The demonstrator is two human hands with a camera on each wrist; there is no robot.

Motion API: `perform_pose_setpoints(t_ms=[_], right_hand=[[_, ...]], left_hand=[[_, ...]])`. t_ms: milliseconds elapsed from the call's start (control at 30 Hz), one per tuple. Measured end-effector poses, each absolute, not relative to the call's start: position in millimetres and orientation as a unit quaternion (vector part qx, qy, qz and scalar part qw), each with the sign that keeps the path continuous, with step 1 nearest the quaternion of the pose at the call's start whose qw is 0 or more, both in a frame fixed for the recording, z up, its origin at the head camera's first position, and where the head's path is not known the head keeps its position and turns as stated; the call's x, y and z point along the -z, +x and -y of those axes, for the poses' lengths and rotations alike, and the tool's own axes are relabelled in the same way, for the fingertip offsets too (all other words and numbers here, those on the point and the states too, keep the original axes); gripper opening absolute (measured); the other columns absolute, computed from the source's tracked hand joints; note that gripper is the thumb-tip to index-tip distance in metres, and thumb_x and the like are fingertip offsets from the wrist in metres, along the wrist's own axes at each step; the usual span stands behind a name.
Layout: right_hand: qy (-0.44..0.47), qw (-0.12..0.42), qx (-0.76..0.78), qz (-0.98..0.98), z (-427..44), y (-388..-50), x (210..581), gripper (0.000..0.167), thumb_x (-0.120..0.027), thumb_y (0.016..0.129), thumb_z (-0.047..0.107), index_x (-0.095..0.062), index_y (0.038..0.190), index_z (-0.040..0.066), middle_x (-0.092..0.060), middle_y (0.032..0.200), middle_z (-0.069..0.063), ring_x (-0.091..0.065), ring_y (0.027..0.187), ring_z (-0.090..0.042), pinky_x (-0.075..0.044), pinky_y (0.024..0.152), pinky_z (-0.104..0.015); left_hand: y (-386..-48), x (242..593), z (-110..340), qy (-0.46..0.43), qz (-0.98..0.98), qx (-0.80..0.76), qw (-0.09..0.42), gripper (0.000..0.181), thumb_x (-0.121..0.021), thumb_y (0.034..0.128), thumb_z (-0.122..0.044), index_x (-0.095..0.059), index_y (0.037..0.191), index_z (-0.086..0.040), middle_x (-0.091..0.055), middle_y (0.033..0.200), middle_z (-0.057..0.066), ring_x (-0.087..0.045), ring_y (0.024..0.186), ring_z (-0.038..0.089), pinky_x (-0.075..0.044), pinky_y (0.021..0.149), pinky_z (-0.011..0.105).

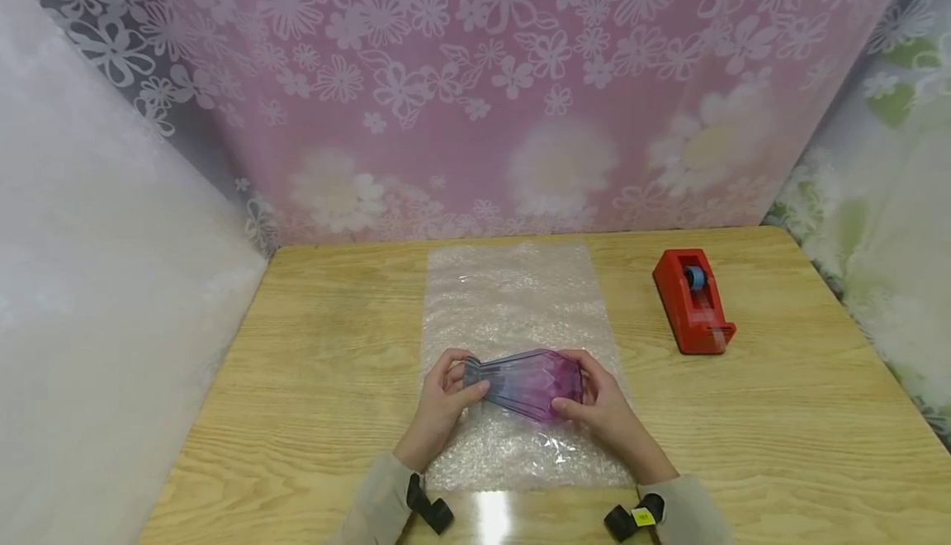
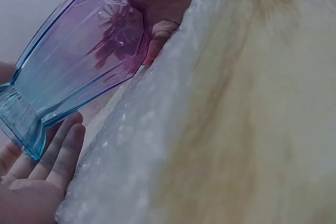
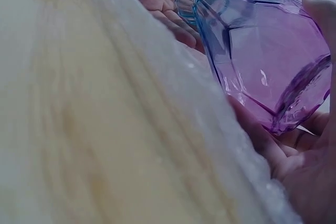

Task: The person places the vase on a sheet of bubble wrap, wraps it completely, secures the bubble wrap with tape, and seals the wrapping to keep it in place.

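A faceted glass vase (image 1: pixel 529 384), blue at its neck and purple toward its base, lies on its side between my two hands. At the neck end, my left hand (image 1: pixel 444 400) holds it with the thumb in front and fingers behind. My right hand (image 1: pixel 603 405) grips the wide purple base, thumb on the near side. Beneath the vase a sheet of bubble wrap (image 1: pixel 513 297) is spread flat on the table. The left wrist view shows the vase's flared blue rim (image 2: pixel 23 121) by the left fingers; in the right wrist view the purple base (image 3: pixel 302 93) sits against the right palm.
A red tape dispenser (image 1: pixel 691 301) with a blue-cored roll stands at the right rear of the wooden table (image 1: pixel 334 322). A pink flowered curtain (image 1: pixel 461 116) hangs behind the table's far edge, with pale cloth at both sides.
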State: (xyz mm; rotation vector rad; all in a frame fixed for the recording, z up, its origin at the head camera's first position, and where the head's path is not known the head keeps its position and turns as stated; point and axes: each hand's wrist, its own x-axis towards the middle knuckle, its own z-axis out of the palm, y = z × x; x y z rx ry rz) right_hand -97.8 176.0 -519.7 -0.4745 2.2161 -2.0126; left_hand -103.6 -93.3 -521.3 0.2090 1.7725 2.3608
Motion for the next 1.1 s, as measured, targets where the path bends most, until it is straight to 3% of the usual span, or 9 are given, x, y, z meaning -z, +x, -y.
perform_pose_setpoints(t_ms=[400,700,1100], right_hand=[[-0.171,0.046,0.662,-0.728,-175.8,-94.6,521.0,0.072,-0.081,0.078,0.000,-0.045,0.140,0.007,-0.049,0.132,-0.020,-0.066,0.101,-0.022,-0.057,0.081,-0.032],[-0.208,0.019,0.657,-0.724,-179.3,-91.6,519.6,0.081,-0.083,0.072,-0.005,-0.044,0.143,0.005,-0.050,0.133,-0.021,-0.063,0.108,-0.018,-0.056,0.083,-0.031],[-0.252,0.000,0.655,-0.713,-181.1,-93.5,522.0,0.088,-0.086,0.067,-0.007,-0.043,0.143,0.002,-0.050,0.134,-0.016,-0.053,0.122,-0.014,-0.048,0.098,-0.028]], left_hand=[[-113.7,523.7,100.2,0.162,-0.593,-0.783,0.094,0.049,-0.074,0.0866,-0.002,-0.045,0.125,0.008,-0.068,0.109,0.008,-0.068,0.093,0.018,-0.055,0.077,0.028],[-110.3,521.3,103.3,0.190,-0.621,-0.758,0.059,0.052,-0.079,0.0793,0.002,-0.050,0.122,0.003,-0.067,0.118,0.016,-0.068,0.096,0.020,-0.057,0.079,0.030],[-110.4,522.4,105.6,0.241,-0.611,-0.752,0.054,0.052,-0.079,0.0785,0.006,-0.051,0.122,0.005,-0.063,0.122,0.024,-0.070,0.094,0.029,-0.059,0.077,0.037]])
